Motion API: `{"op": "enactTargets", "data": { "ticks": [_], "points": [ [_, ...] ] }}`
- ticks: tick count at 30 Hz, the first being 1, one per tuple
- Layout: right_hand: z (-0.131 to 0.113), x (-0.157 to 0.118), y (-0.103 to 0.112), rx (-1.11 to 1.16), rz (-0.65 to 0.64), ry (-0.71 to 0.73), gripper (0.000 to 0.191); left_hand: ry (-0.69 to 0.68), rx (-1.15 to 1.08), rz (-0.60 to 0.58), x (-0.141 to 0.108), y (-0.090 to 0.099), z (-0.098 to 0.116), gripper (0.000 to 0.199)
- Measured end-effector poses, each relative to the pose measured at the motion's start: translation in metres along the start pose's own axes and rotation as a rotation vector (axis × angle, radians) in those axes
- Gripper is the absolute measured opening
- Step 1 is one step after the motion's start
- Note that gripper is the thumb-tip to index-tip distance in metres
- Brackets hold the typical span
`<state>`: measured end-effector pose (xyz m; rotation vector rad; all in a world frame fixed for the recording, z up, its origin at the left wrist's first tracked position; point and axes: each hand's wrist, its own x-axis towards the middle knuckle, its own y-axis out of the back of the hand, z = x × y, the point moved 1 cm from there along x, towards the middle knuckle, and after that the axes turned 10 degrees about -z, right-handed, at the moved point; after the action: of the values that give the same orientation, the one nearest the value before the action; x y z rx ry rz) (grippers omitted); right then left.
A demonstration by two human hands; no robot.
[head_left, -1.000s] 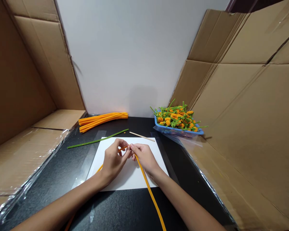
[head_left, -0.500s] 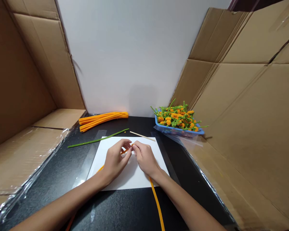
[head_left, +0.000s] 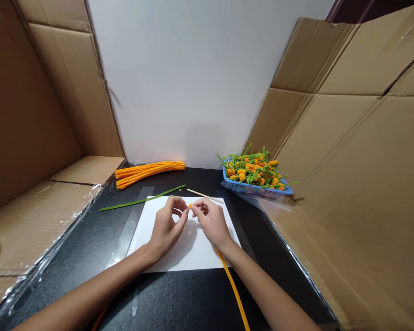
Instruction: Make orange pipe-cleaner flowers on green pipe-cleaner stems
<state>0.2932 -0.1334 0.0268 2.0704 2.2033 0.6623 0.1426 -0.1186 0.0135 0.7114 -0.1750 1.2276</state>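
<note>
my right hand [head_left: 212, 224] fingers [head_left: 195, 209] pinching tip of orange pipe cleaner [head_left: 233, 287] | my left hand [head_left: 165, 228] fingers just beside it, grip unclear | its long axis runs down-right beneath my right hand, the nearer one, across white paper [head_left: 196, 257] onto black table [head_left: 72, 262]
</note>
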Motion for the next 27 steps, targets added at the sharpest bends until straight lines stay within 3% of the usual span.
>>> {"op": "enactTargets", "data": {
  "ticks": [5,10,20,27],
  "points": [
    [0.003,0.002,-0.001,0.123,-0.019,-0.029,0.012,-0.005,-0.012,-0.013,-0.002,-0.001,-0.002,0.007],
    [0.004,0.003,0.005,0.071,-0.045,-0.014,0.013,-0.056,0.027,-0.078,-0.002,-0.001,-0.005,0.018],
    [0.004,0.008,0.012,0.02,-0.087,-0.023,0.016,-0.258,0.382,-0.172,0.004,0.003,-0.008,0.014],
    [0.01,0.009,0.01,0.058,-0.1,-0.054,0.013,-0.141,0.319,-0.212,0.003,0.002,-0.012,0.013]
  ]
}}
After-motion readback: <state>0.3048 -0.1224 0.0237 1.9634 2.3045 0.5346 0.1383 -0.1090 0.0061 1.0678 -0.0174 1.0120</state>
